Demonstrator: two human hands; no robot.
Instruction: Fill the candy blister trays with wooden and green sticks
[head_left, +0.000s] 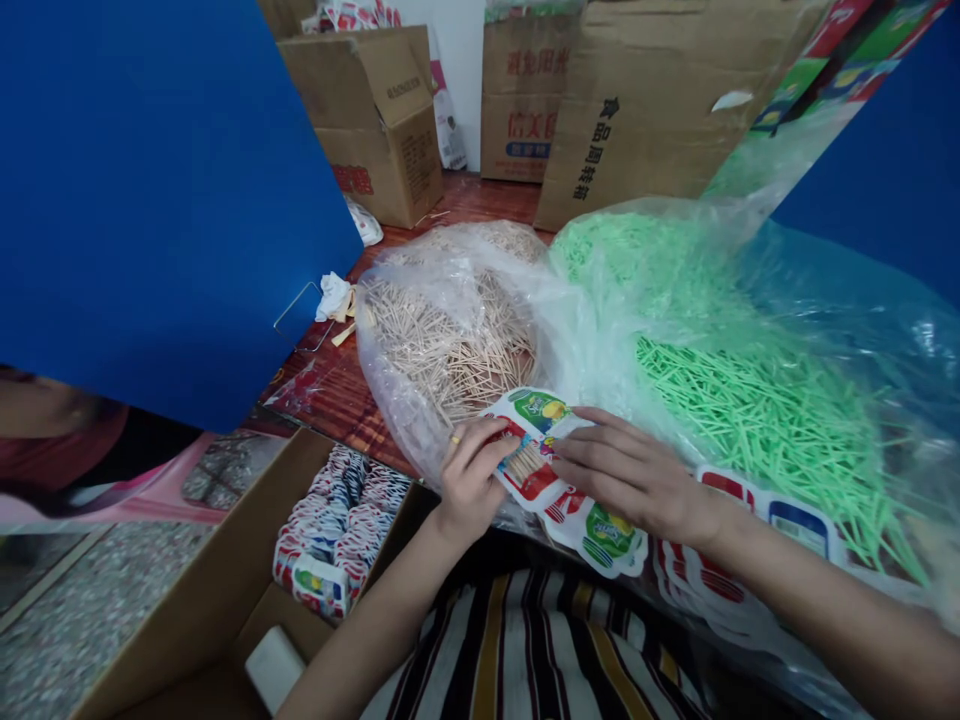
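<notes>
A printed red, white and green packet (529, 465), with pale sticks showing in its window, lies tilted between my two hands above my lap. My left hand (476, 475) grips its left edge, the thumb pressed on the front; one finger wears a ring. Across the packet's right side, my right hand (634, 475) holds it with long, nearly straight fingers; its thumb is hidden. Just beyond, a clear bag holds loose pale wooden sticks (480, 360). Bright green sticks (765, 420) fill another clear bag to the right. More flat printed packets (697, 580) lie under my right forearm.
On the lower left, an open cardboard box (187, 570) contains rows of filled packets (337, 530) and a white block (274, 665). Blue panels (165, 180) flank the red-brown table (360, 385). Cartons (652, 100) stand at the back. Part of another person (60, 430) shows at left.
</notes>
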